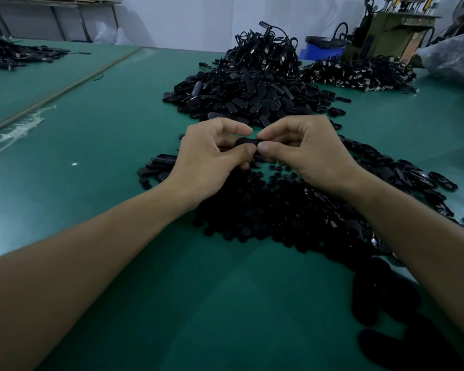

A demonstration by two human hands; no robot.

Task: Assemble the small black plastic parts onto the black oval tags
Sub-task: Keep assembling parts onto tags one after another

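At frame centre, the left hand (212, 153) and right hand (303, 148) pinch one black oval plastic tag (248, 141) between them, with large unassembled heaps (241, 95) left on the green table (105, 145).

Desk (105, 135): plain green. Tags (241, 100): black, glossy. Small parts (265, 210): matte black. Bin (322, 50), upper right: blue.

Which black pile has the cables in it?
The tall far pile, behind the heap of oval tags. Looped cords with connector ends stick out of it; the near pile under the hands holds only small loose parts.
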